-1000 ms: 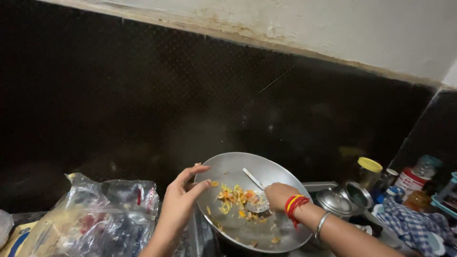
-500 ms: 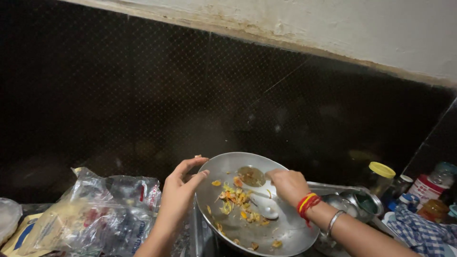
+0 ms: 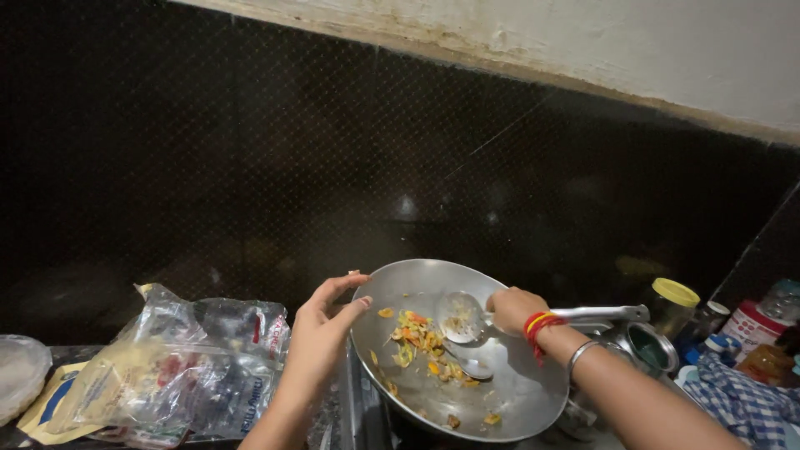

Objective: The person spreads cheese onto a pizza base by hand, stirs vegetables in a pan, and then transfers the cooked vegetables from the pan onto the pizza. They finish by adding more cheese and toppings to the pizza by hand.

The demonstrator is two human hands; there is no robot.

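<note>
Your right hand (image 3: pixel 515 308) has lifted the steel spoon (image 3: pixel 461 317) off the chopped vegetables (image 3: pixel 419 337), and its fingers stay closed around the spoon's handle. You steady the round steel pan (image 3: pixel 467 400) with your left hand (image 3: pixel 323 323), fingers spread loosely against its left rim, gripping nothing. Clear plastic bags (image 3: pixel 179 367) lie left of the pan; a yellow-lidded jar (image 3: pixel 672 302) stands to its right.

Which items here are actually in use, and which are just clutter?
In use: left hand at the rim of the steel pan; right hand holding a spoon; chopped vegetables.
Lying about: plastic bags, yellow-lidded jar, checked cloth.
</note>
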